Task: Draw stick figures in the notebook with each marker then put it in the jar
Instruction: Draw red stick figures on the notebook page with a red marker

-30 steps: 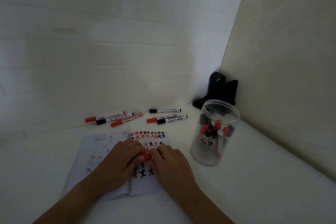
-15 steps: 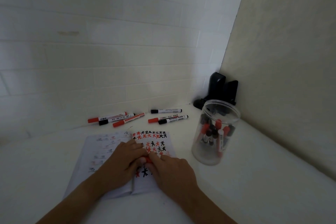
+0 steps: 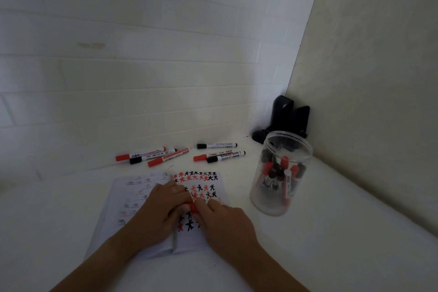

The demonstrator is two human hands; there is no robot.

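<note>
Both hands meet over the open notebook (image 3: 142,199), a soft, white-paged book lying flat on the smooth white surface (image 3: 331,244); the left hand (image 3: 158,211) and the right hand (image 3: 225,220) each pinch, with curled fingers, a red marker (image 3: 193,207) of which only a small rounded red part shows between the fingertips, so I cannot tell which end is the cap. The right page bears rows of small red and black stick figures (image 3: 199,182); the left page shows only faint marks bled through the paper.

To the right, just beside the notebook, stands the jar (image 3: 280,173), a clear plastic cylinder with an open round mouth; inside it lean several red-capped and black-capped markers, upright and crowded together.

Beyond the notebook, near the wall, six loose markers lie flat, slim white barrels with printed labels; a left group of three (image 3: 151,155), two red-capped and one black-capped, touching or nearly so; a right group (image 3: 219,153), a black-capped one apart at the back and a red and a black side by side in front.

In the corner behind the jar sits a dark, glossy object (image 3: 284,116) with rounded tops; the back wall is white tile, the side wall a matte, grainy cream.
</note>
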